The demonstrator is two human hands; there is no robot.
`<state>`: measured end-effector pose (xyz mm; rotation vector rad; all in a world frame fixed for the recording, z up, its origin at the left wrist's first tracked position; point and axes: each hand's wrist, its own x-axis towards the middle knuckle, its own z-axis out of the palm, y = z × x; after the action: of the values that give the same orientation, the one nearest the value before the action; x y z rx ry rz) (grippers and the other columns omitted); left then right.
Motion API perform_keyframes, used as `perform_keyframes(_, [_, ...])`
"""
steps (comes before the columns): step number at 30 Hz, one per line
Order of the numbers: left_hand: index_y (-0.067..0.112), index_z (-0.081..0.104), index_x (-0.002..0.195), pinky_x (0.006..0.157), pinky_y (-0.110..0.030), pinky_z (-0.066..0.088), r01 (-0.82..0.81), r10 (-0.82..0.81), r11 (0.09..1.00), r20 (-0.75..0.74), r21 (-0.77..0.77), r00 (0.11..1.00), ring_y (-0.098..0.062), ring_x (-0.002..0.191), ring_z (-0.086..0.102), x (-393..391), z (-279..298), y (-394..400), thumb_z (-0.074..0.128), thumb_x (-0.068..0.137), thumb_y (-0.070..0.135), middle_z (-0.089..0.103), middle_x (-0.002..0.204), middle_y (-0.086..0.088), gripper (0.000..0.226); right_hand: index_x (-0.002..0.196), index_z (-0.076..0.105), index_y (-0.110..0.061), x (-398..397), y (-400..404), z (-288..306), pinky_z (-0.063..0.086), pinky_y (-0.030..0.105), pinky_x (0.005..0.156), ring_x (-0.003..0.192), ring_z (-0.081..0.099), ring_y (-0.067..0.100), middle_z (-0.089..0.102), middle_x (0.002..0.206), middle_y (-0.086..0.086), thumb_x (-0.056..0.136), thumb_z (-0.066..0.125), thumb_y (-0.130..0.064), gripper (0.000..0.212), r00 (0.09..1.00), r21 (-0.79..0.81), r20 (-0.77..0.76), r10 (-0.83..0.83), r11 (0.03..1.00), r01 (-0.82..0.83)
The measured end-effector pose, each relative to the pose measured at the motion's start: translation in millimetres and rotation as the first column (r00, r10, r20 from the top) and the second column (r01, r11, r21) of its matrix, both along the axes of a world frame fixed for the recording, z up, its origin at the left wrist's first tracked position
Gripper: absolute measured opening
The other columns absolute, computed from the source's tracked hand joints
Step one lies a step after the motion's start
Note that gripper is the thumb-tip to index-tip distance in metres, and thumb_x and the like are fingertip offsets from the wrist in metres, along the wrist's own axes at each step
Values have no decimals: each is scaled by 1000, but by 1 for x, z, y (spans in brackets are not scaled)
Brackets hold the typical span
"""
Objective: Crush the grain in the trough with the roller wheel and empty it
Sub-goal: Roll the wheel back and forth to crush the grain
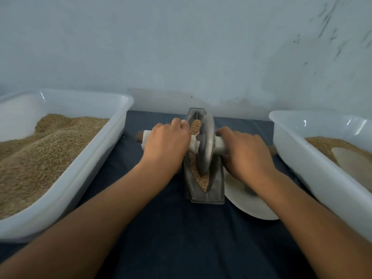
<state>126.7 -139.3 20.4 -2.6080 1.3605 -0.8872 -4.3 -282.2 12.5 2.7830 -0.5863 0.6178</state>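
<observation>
A pale wall [181,47] fills the upper half of the frame, above a dark cloth [161,228] that covers the lower half. At the left edge sits a large white tub [124,109] heaped with grain, and at the right edge a second tub [291,150] holds less. Between them, at centre, the metal trough [218,190] runs lengthwise away from the viewer, toward the wall, with grain [203,181] lying along its channel. The roller wheel [206,146] stands upright in that channel, its axle crossing the trough from left to right. The left hand [166,144] is curled round the axle's left handle, the right hand [246,152] round the right one, both equally close to the wheel. Crushing likely means rolling along the trough's long axis. A pale plate [251,206] lies just right of the trough.
</observation>
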Motion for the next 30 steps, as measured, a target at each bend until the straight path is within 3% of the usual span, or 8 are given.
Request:
perform_keyframes(6, [9,43,126,69,-32,32,60,-61,998,-31,-8,998,-25,86,61,3,0,2,69,74,7,53,107,-7,58,134,41,-36,-12,-1,17,42,34,63,89,64,27,67,101,-3,82,70,-38,59,990,116,-129,49,993,-34])
perform_keyframes(12, [13,46,123,71,-32,33,83,-86,995,-81,-50,993,-24,88,61,10,-4,1,68,78,9,53,108,-6,50,150,13,-47,-16,-17,28,52,36,69,94,64,26,66,114,1,77,74,-53,96,944,147,-308,-118,975,170])
perform_keyframes(16, [13,48,114,68,-32,33,66,-74,996,-116,-67,990,-22,77,56,12,-6,2,68,78,10,52,105,-5,41,154,9,-44,-12,-23,37,56,42,80,99,63,25,63,122,2,72,81,-49,109,905,204,-394,-162,944,258])
perform_keyframes(21, [13,49,112,64,-35,35,24,-38,997,-189,-77,981,-27,84,62,14,-12,2,65,82,10,51,110,-6,35,142,40,-30,-28,-22,71,51,41,87,108,57,25,59,124,2,72,83,-48,84,896,171,-372,-243,931,324])
perform_keyframes(24, [13,50,113,63,-35,34,24,-38,997,-188,-80,981,-27,83,61,14,-10,1,65,81,9,50,109,-6,35,99,61,-38,-38,-3,94,46,32,72,89,58,13,64,100,-11,77,80,-42,29,954,150,-262,-144,971,188])
perform_keyframes(26, [13,51,113,64,-35,34,27,-43,996,-197,-83,979,-26,83,61,14,-9,1,65,81,9,50,109,-6,36,80,71,-38,-38,13,97,50,25,63,71,62,3,69,77,-17,78,77,-37,7,934,244,-352,-67,956,161])
perform_keyframes(28, [13,51,113,65,-35,34,32,-48,996,-203,-81,978,-26,83,61,13,-8,2,67,79,9,50,109,-6,38,95,75,-39,-34,23,87,58,25,66,71,67,1,73,82,-16,85,70,-32,13,833,270,-553,-38,937,222])
perform_keyframes(30, [14,50,111,65,-35,34,30,-46,996,-201,-82,978,-26,83,61,13,-7,2,67,78,9,50,109,-6,37,124,66,-36,-27,20,69,60,30,80,89,68,11,72,108,-7,93,62,-24,33,735,219,-677,-45,941,259])
